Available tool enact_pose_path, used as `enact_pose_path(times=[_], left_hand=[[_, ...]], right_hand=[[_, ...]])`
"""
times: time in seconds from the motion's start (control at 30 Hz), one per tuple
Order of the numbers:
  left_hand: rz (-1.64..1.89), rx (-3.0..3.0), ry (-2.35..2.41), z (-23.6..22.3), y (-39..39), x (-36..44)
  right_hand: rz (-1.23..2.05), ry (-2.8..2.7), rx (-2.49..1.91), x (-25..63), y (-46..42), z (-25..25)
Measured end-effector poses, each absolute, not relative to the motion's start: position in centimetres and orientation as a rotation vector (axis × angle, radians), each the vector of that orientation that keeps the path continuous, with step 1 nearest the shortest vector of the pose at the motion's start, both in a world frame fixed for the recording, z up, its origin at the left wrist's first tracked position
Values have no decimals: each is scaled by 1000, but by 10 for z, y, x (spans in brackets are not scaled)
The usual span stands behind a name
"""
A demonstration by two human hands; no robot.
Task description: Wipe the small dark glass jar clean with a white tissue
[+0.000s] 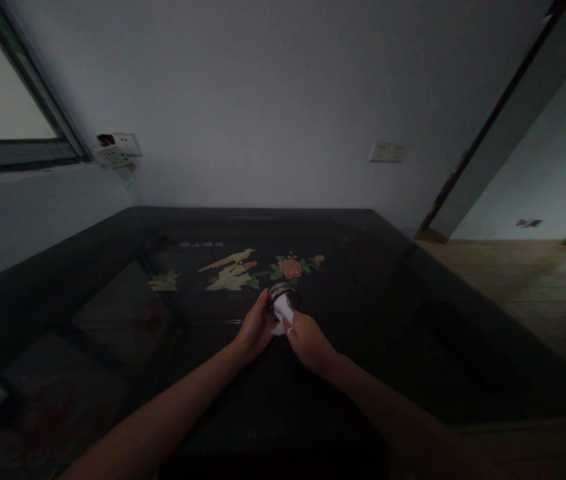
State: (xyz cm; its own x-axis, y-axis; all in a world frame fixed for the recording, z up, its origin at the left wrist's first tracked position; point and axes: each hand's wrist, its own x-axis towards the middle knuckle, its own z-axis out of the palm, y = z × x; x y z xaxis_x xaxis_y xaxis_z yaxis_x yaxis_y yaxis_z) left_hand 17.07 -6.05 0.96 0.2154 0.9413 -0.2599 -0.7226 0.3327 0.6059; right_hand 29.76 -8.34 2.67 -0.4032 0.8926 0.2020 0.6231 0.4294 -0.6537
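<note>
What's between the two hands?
In the head view, a white tissue or cloth and a dark-rimmed object are between the left hand and right hand.

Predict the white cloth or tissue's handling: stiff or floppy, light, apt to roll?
Likely floppy: the white cloth or tissue looks bunched in the right hand. Probably light, since it looks thin. Unlikely to roll, given its irregular shape.

From my end, two bare forearms reach forward from the bottom of the head view, slanting inward to form a wedge. My left forearm [177, 403] angles up to the right, my right forearm [387, 403] up to the left. My left grip [257, 329], a bare hand, is curled, palm facing inward. My right grip [311, 339], also a bare hand, sits just beside it, fingers bent and thumb pressed in a pinch.
</note>
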Motion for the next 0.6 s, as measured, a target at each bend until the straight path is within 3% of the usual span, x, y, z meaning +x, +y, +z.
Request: enact_pose_path(times=[0.13,0.27,0.6], left_hand=[[1168,395,618,6,-59,168],[1170,375,585,3,-56,167],[1186,379,576,0,-55,168]], right_hand=[[162,-2583,-1167,299,-85,35],[-181,-2671,-1126,298,-83,35],[-256,-2573,-1184,292,-86,20]])
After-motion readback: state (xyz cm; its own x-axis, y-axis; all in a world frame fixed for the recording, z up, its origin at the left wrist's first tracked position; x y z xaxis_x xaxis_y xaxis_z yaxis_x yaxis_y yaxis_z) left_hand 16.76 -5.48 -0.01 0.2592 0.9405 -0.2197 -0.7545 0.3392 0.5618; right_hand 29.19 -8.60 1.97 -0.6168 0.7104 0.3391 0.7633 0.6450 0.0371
